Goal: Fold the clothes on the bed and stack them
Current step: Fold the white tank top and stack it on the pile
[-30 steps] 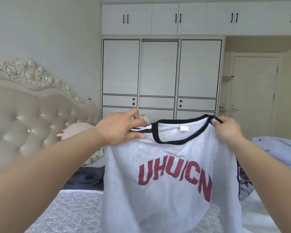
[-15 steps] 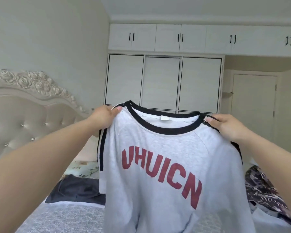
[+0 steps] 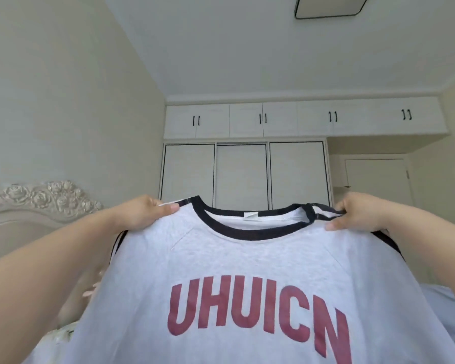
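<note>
We pinch the grey T-shirt (image 3: 247,271) by both shoulders, left hand (image 3: 142,212) and right hand (image 3: 357,212) flanking its collar (image 3: 247,232); its length hangs below.

Light grey cotton T-shirt with black neck trim (image 3: 247,258) carries "UHUICN" in big dark-red block letters across chest. Small white neck tag (image 3: 250,216): no readable print.

Grey T-shirt (image 3: 247,258), black collar, red lettering
</note>
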